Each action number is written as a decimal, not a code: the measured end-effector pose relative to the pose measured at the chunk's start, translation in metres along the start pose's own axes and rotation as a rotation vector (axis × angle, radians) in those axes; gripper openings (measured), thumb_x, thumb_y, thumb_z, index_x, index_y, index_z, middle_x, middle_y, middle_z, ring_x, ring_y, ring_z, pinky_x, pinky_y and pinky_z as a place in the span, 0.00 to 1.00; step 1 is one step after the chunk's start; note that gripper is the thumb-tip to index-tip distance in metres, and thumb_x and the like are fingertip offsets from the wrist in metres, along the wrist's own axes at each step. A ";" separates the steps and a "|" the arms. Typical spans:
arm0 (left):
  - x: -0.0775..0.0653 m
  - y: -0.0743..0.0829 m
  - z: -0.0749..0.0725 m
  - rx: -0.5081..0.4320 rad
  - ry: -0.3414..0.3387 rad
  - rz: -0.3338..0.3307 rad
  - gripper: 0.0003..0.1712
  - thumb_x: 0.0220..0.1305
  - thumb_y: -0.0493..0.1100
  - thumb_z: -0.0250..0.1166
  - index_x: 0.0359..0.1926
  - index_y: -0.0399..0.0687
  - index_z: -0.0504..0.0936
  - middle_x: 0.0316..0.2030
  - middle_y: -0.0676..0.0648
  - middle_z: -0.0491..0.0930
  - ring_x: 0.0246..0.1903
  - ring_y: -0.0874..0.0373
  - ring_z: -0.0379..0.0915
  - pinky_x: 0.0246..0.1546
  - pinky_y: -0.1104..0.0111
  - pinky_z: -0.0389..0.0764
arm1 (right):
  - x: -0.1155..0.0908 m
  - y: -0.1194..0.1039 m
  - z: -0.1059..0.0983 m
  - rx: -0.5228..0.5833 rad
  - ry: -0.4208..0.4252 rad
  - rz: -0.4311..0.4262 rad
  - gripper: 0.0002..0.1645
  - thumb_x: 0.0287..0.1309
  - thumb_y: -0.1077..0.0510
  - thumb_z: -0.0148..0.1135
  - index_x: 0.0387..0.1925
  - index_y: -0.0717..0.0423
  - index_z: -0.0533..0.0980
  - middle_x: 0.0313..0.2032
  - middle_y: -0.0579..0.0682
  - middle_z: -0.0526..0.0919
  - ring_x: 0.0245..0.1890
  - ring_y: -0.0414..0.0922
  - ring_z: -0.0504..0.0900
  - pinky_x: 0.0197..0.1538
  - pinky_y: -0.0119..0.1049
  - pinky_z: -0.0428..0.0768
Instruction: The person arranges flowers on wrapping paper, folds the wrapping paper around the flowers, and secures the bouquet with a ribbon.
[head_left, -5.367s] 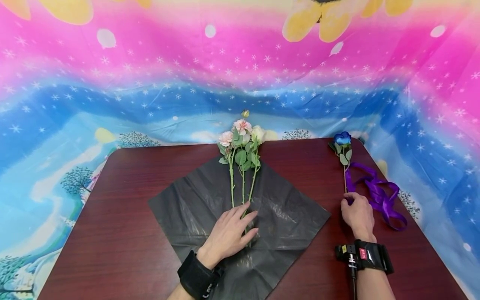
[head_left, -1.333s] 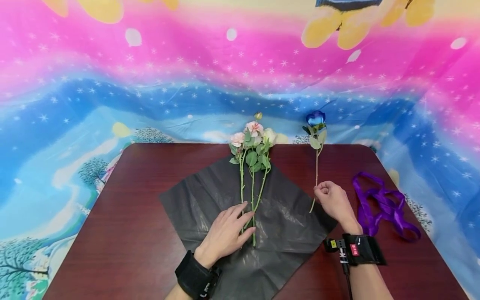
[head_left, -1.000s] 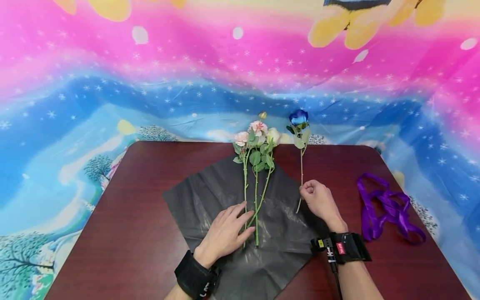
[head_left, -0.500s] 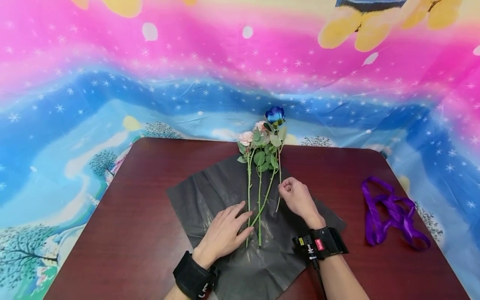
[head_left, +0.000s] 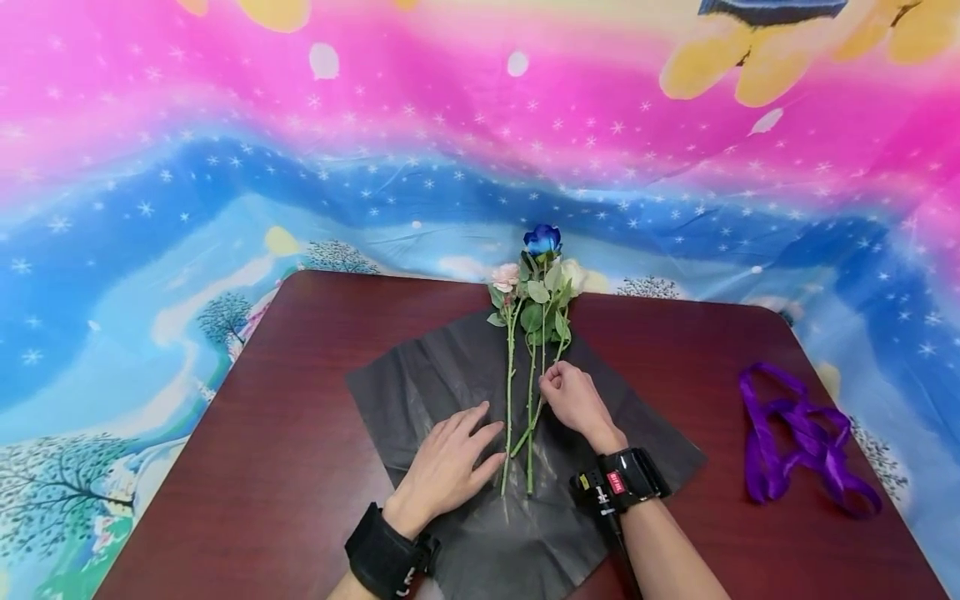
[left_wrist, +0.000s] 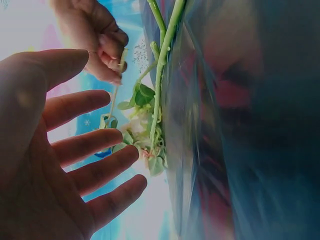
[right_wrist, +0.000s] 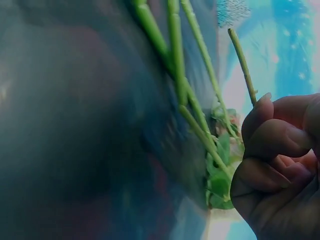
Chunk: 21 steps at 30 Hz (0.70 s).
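Note:
A blue rose [head_left: 542,241] is pinched by its stem [right_wrist: 241,62] in my right hand [head_left: 577,406], held over the other flowers. Below it, a pink flower [head_left: 505,277] and a white rose [head_left: 574,277] lie with their green stems [head_left: 510,392] on a sheet of black wrapping paper [head_left: 427,367]. Two of these stems cross near the lower end. My left hand [head_left: 450,462] is spread just left of the stems, fingers straight and holding nothing; the left wrist view shows a gap between its fingers and the stems. Part of the pink blooms is hidden behind the blue rose.
A tangled purple ribbon [head_left: 802,442] lies on the right side of the dark red table [head_left: 285,417]. Behind the table's far edge hangs a colourful printed cloth [head_left: 420,125]. A black strap with a camera [head_left: 626,483] sits on the right wrist.
My right hand picked up the blue rose beside the ribbon and carried it left, over the other flowers. My left hand stays near the stems, which now show clear of its fingers.

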<state>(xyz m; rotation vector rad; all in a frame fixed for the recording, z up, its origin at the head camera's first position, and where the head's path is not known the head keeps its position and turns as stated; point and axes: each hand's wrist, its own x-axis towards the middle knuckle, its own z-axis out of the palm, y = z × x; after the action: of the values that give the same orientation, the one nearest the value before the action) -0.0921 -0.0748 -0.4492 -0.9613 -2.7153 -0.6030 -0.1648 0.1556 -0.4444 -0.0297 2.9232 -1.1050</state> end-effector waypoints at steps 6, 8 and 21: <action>-0.001 0.000 -0.001 -0.011 -0.020 -0.019 0.22 0.67 0.56 0.59 0.58 0.53 0.79 0.62 0.43 0.69 0.58 0.49 0.68 0.53 0.53 0.71 | 0.001 0.004 0.007 -0.008 -0.052 0.031 0.08 0.62 0.58 0.55 0.28 0.55 0.74 0.20 0.43 0.78 0.19 0.41 0.73 0.27 0.35 0.70; -0.002 0.000 -0.002 -0.012 -0.027 -0.024 0.22 0.67 0.56 0.58 0.58 0.53 0.78 0.63 0.43 0.69 0.58 0.49 0.68 0.53 0.53 0.71 | 0.001 0.006 0.009 -0.017 -0.055 0.037 0.08 0.63 0.57 0.55 0.29 0.55 0.74 0.20 0.42 0.78 0.19 0.41 0.73 0.27 0.35 0.70; -0.003 -0.002 -0.002 -0.004 -0.027 -0.035 0.22 0.67 0.56 0.59 0.57 0.54 0.79 0.62 0.44 0.70 0.58 0.50 0.69 0.52 0.53 0.72 | 0.005 0.011 0.016 -0.080 -0.013 0.000 0.09 0.62 0.56 0.61 0.27 0.56 0.75 0.19 0.43 0.74 0.19 0.40 0.72 0.28 0.36 0.71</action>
<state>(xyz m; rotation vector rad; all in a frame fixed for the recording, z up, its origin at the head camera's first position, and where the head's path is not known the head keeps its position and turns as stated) -0.0910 -0.0785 -0.4493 -0.9316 -2.7604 -0.6066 -0.1691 0.1535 -0.4639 -0.0380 2.9541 -0.9838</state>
